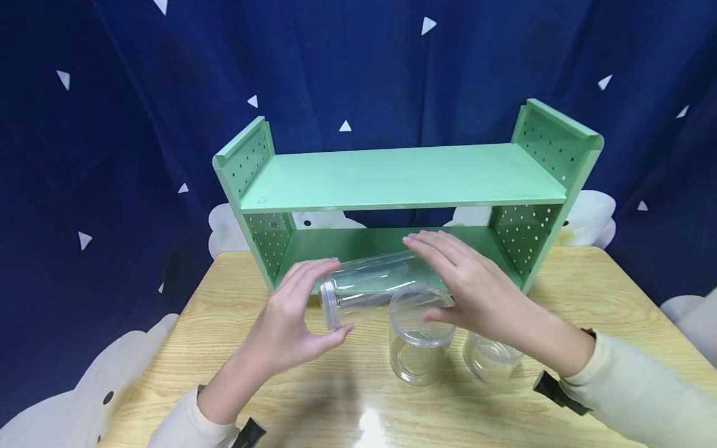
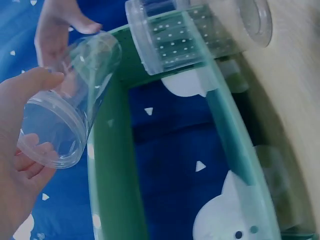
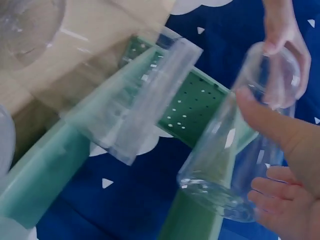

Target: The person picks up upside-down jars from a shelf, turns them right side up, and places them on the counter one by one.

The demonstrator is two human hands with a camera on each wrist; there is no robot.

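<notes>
Both hands hold a clear plastic jar [image 1: 370, 280] sideways above the table, in front of the shelf. My left hand [image 1: 285, 323] grips its ridged rim end, fingers over the top and thumb below. Around the smooth base end is my right hand [image 1: 473, 283], with fingers above and thumb underneath. In the right wrist view the jar [image 3: 212, 155] shows its round base beside the right thumb and fingers. The left wrist view shows the wide rim [image 2: 75, 145] between the left thumb and fingers.
A second clear jar [image 1: 417, 358] stands upright on the wooden table [image 1: 280, 404] below the hands. Beside it, partly behind the right forearm, is another clear jar [image 1: 490, 358]. A green two-level shelf [image 1: 403, 177] stands behind, before a dark blue curtain [image 1: 358, 62].
</notes>
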